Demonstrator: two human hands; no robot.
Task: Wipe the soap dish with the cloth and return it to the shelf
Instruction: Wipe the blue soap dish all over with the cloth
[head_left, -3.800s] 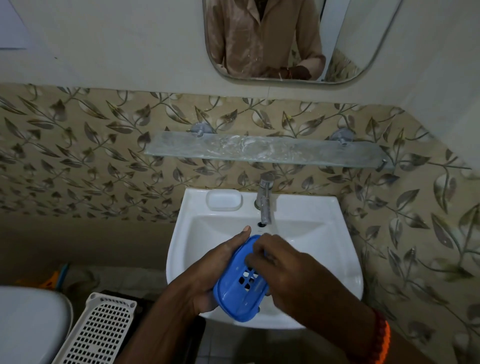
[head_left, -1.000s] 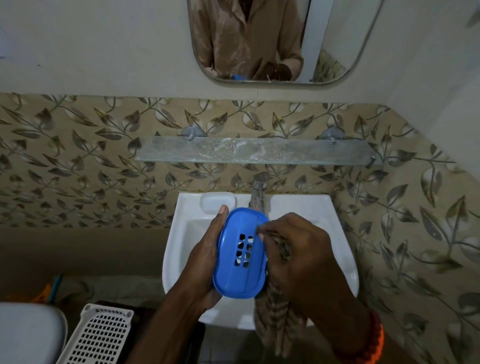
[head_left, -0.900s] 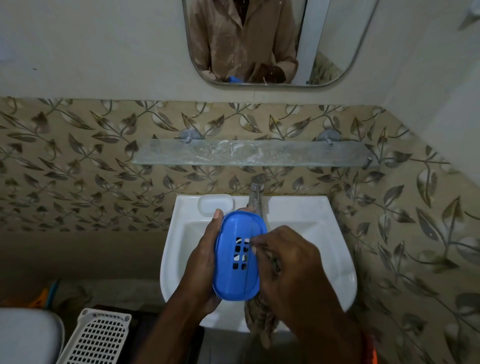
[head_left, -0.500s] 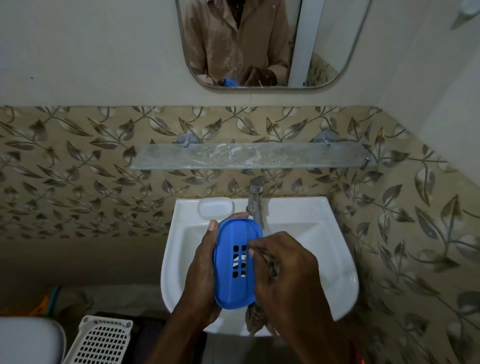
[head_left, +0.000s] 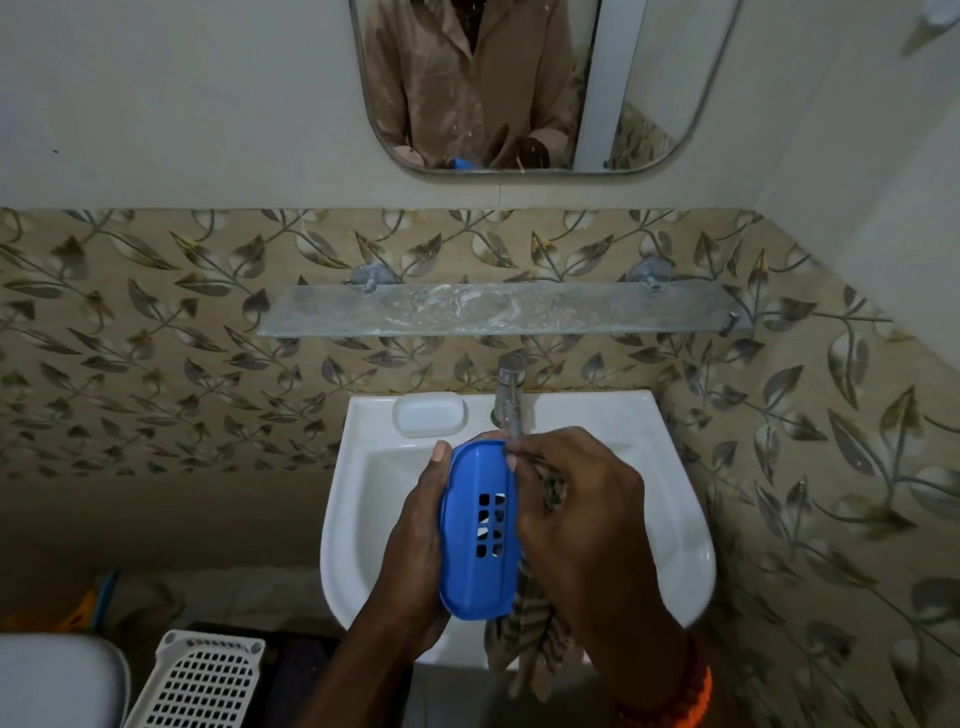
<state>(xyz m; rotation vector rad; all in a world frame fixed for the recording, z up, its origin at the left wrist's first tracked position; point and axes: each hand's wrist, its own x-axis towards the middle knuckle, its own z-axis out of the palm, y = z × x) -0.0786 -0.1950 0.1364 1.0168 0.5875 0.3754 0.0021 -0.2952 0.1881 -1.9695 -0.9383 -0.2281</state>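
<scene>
Wiping step under way, centre-bottom of frame, above white sink. Left hand clamped round blue soap dish, thumb along its left rim, dish held on edge with slotted base facing camera. Right hand closed on striped cloth, pressed against right side of dish near its upper end; loose tail of cloth hanging below dish, over sink's front lip.

Doing it well, as judged from grip and layout:
- Keep left grip on rims only, so cloth can reach whole face.
- Work cloth along long axis, top to bottom, then rotate dish for hidden inner side; cannot tell from here whether inside is clean.
- Push a cloth corner through drain slots; residue likely sits there.
- Gather dangling tail into palm; otherwise likely to drag in wet basin.
- Mind tap just above dish's top edge; easy to knock.

Glass shelf across middle of frame, above tap, bare and smeared white. Return not yet done. For placing: set dish flat, base down, well in from front edge; glass probably slick.

White soap tray moulded on sink's back rim, upper left of tap, not target.
</scene>
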